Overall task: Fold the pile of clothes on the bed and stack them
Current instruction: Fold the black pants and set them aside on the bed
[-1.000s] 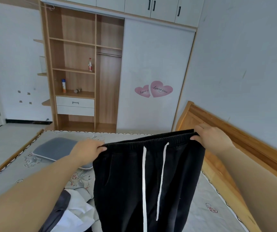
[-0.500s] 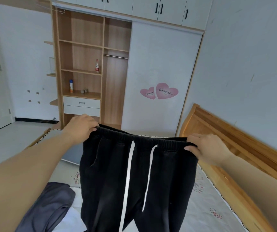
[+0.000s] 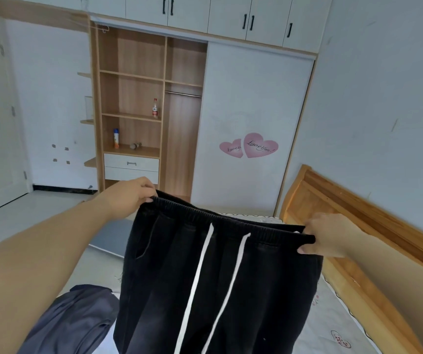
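Black trousers (image 3: 220, 290) pinched at the waistband by left hand (image 3: 126, 198) and right hand (image 3: 330, 236), fingers curled. Risk: uneven height twisting legs, dragging grey garment (image 3: 72, 320) below left hand.

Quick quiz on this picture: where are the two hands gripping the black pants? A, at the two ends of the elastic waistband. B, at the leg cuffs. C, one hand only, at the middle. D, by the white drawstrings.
A: the left hand and right hand each pinch one end of the black pants' waistband, white drawstrings hanging free between them.
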